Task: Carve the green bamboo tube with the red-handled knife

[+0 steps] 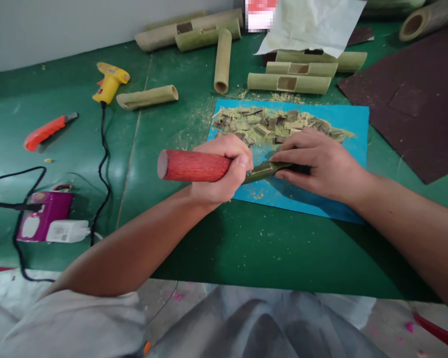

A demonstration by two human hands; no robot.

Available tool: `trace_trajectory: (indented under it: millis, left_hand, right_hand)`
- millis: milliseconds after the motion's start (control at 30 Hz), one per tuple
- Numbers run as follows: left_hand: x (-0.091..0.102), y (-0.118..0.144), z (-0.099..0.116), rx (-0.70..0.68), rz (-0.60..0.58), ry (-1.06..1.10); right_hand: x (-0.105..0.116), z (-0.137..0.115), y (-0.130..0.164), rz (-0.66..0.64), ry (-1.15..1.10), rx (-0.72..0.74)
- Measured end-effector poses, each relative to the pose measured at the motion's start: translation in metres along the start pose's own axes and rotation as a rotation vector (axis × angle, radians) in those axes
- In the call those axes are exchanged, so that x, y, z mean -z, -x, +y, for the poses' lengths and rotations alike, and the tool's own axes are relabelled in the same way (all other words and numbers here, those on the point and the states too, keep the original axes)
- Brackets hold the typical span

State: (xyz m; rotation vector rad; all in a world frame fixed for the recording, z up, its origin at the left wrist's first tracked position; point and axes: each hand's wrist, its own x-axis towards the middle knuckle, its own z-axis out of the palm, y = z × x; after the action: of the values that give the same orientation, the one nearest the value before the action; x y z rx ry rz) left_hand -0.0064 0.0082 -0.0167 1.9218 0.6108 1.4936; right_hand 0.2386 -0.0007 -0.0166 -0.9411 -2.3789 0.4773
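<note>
Sitting on the green table (pixel 302 258) are one blue sheet (pixel 283 196), one yellow glue gun (pixel 110 85), one orange knife (pixel 47 133) and, just behind the sheet, three notched bamboo tubes (pixel 261 82). Chips (pixel 271 124) crowd the sheet's far edge; a speckled green strip runs from its near edge to the table's front. The left grip (pixel 222 169) is wrapped around one red handle (pixel 194 165); the right grip (pixel 317 159), fingers slightly parted from thumb, pinches one bamboo piece (pixel 261 171) above the sheet.

The hands (pixel 323 159) are bare, the left sleeve (pixel 78 325) short and pale grey, the other clothing (pixel 261 325) creased grey
</note>
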Motion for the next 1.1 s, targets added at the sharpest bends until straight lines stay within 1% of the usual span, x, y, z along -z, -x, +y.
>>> trace_trajectory:
  millis: [167,300,433,500,633,767,900,1100]
  left_hand:
    - [0.0014,0.0003,-0.0022,-0.013,-0.018,-0.003]
    - [0.0005,0.0009,-0.0036,0.002,0.003,-0.006]
    - [0.0002,0.0003,-0.0041,-0.030,0.020,-0.007]
    - [0.0004,-0.0001,-0.0039,-0.038,0.007,0.006]
    - [0.0011,-0.0004,-0.0037,-0.007,-0.046,0.006]
    - [0.0012,-0.0008,-0.0027,-0.042,-0.060,-0.006]
    - [0.0009,-0.0016,0.0003,-0.025,-0.070,-0.020]
    - [0.0006,-0.0007,-0.0022,-0.046,0.003,0.043]
  right_hand:
    - [-0.0004,0.0009,-0.0001,-0.001,-0.010,-0.004]
    - [-0.0012,0.0019,0.0000,-0.004,-0.009,-0.008]
    - [-0.0010,0.0015,0.0000,-0.001,-0.007,-0.006]
    - [-0.0008,0.0011,-0.0001,0.004,-0.007,-0.004]
    - [-0.0010,0.0010,0.0000,0.005,-0.017,-0.007]
    - [-0.0015,0.0016,0.0000,0.004,-0.018,-0.007]
    - [-0.0010,0.0013,-0.0001,0.003,-0.008,0.004]
    - [-0.0011,0.0016,0.0006,0.013,-0.002,0.019]
